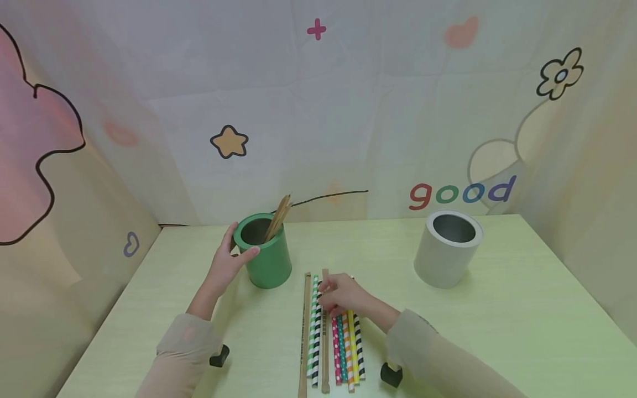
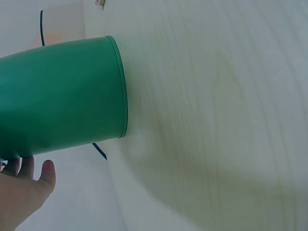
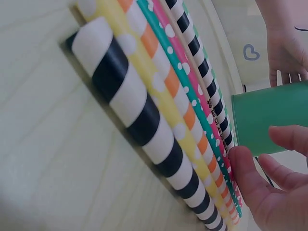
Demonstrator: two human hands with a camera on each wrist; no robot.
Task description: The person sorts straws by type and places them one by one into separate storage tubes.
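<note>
My left hand (image 1: 230, 270) holds the green cylindrical cup (image 1: 270, 265) from its left side, thumb at the front of the rim and fingers round the far side. Several brown paper-wrapped straws (image 1: 278, 218) lean inside the cup. Over a row of straws lying on the table, my right hand (image 1: 345, 293) bends down with thumb and fingers apart. Its thumb is close to a brown paper-wrapped straw (image 1: 325, 354); whether it touches is unclear. Beside that lie pink dotted (image 3: 168, 29), teal dotted (image 3: 168, 50), orange striped (image 3: 172, 83), yellow dotted (image 1: 354, 348) and black-striped (image 3: 144, 120) straws.
A white cylindrical cup (image 1: 445, 257) stands at the back right. Left in the row are another brown straw (image 1: 304, 331), a green-striped straw (image 1: 312, 331) and a black-striped straw (image 1: 316, 354). A printed curtain (image 1: 318, 110) hangs behind the table's back edge.
</note>
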